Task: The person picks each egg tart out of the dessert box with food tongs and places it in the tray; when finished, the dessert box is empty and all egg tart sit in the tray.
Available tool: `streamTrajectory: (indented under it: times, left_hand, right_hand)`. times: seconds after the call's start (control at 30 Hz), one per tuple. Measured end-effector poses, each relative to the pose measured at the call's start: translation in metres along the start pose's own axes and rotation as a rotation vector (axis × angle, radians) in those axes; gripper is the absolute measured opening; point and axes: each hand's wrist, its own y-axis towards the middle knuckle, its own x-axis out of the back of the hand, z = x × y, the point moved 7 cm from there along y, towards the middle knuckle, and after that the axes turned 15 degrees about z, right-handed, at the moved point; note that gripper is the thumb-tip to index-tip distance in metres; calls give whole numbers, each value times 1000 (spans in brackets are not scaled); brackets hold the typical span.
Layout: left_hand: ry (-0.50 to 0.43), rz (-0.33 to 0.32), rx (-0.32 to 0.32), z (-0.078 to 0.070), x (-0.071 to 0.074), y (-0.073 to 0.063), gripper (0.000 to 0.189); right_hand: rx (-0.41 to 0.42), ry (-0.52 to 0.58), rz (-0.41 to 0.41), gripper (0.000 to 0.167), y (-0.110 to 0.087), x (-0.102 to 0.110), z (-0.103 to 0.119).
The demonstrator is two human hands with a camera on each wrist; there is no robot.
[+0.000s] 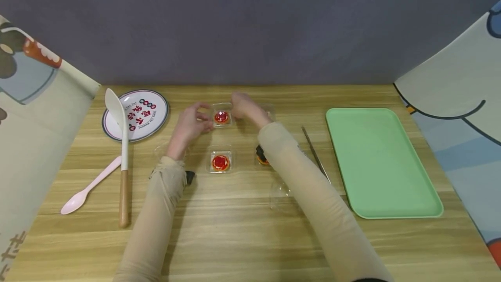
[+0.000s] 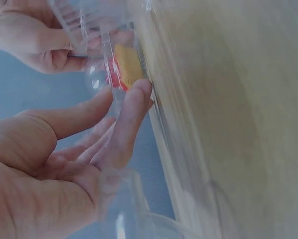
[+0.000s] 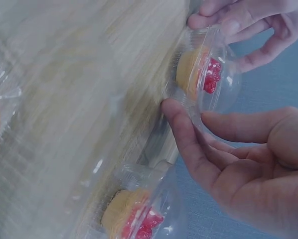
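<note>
A mini tart [image 1: 221,117] with a yellow crust and glossy red topping sits inside a clear domed plastic case [image 3: 232,94] at the back of the table. My left hand [image 1: 192,122] pinches the case's left rim between thumb and fingers. From the right, my right hand [image 1: 243,106] pinches the opposite rim. A second red-topped tart [image 1: 220,162] lies in a clear square case nearer me. Beside my right sleeve, a dark-topped tart [image 1: 261,155] is partly hidden. Another red-topped tart [image 3: 131,216] in a domed case shows by my right hand in the right wrist view.
On the left lie a patterned plate [image 1: 150,119], a white ladle [image 1: 124,147] with wooden handle and a pink spoon [image 1: 91,185]. Metal tongs [image 1: 315,155] and a green tray [image 1: 385,164] are on the right. A clear plastic piece [image 1: 279,195] lies beside my right sleeve.
</note>
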Motion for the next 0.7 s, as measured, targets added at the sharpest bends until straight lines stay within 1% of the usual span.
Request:
streamTrajectory:
  times: [0.13,0.23,0.33,0.4,0.5,0.6,0.7]
  left_hand:
    - [-70,16,30,2,-1,1,65]
    - [-93,34,39,3,-1,1,62]
    - [-147,49,33,6,-2,2,60]
    - [-200,54,21,7,-2,3,60]
    - [-261,60,2,9,-2,3,58]
    - [-253,73,-3,9,-2,2,59]
    - [-228,91,-1,10,-2,1,60]
  right_hand:
    - [1,44,5,22,-3,-1,-1]
    - [-4,41,11,25,-3,-1,-1]
    - [-10,15,13,23,-1,-2,-1]
    - [-9,2,14,22,1,-2,-1]
    - [-1,11,26,24,2,-2,-2]
    - [17,64,47,26,3,-2,-4]
    - [28,143,64,26,2,-3,-8]
